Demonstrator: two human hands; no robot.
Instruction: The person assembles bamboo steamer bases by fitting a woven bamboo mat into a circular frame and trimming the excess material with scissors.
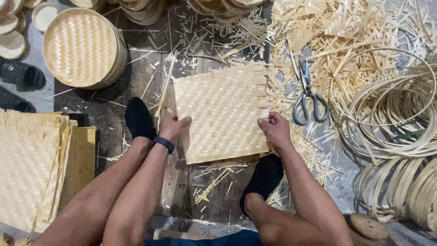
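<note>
The woven bamboo mat (223, 114) lies flat on the dark wooden floor (114, 118), straight ahead of the person and between their two feet. It is roughly square and slightly turned, so its near edge slopes across the view, and its frayed strip ends point toward the top and right. Both hands meet it at its near half, one on each side edge, so neither is the closer one: the mat sits evenly between them.

The left hand (173, 126) is clamped on the mat's left edge, fingers curled over the top face and wrist bent inward, with a dark band on the wrist. The right hand (274, 129) is closed on the right edge, thumb on top and fingers tucked under, lifting that edge a little. Both forearms run forward from the knees and converge on the mat.

The scissors (308, 98) lie just beside the mat's right edge, points away from the person, nearest the right hand. Loose bamboo hoops (387, 114) lie farther right, a round woven tray (82, 48) sits at far left, and a stack of flat mats (32, 168) rests by the left leg.
</note>
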